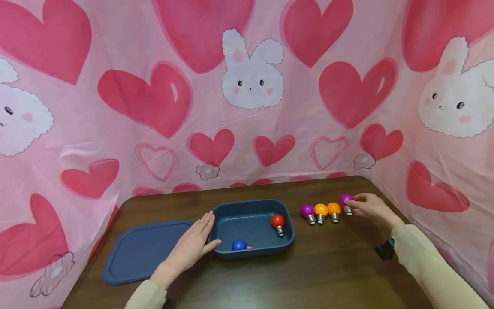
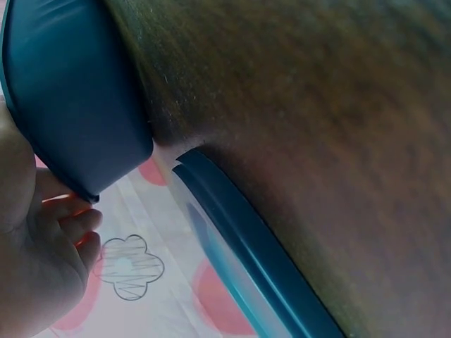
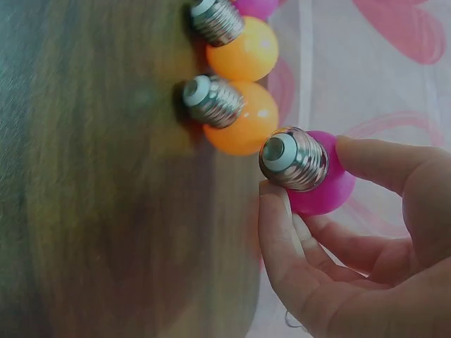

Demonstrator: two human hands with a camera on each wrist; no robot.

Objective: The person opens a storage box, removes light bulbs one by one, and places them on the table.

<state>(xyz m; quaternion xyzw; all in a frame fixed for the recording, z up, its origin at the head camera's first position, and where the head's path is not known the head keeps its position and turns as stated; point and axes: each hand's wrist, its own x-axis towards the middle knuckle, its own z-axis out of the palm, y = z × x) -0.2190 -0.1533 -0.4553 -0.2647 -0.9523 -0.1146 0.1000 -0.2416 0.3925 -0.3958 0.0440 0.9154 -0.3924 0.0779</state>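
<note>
A purple light bulb (image 3: 326, 184) is pinched between the thumb and fingers of my right hand (image 1: 368, 206), its metal screw base left uncovered. Just left of it, another purple bulb (image 1: 307, 210), a yellow-orange bulb (image 1: 320, 209) and an orange bulb (image 1: 333, 209) lie in a row on the table. My left hand (image 1: 193, 238) rests with straight fingers against the left rim of a dark blue box (image 1: 251, 255). Inside the box are a red bulb (image 1: 278, 221) near the right end and a blue bulb (image 1: 239, 245) by the front wall.
A flat dark blue lid (image 1: 143, 249) lies left of the box, partly behind my left forearm. The brown wooden table (image 1: 293, 279) ends at pink curtains (image 1: 247, 124) printed with hearts and rabbits, at the back and both sides.
</note>
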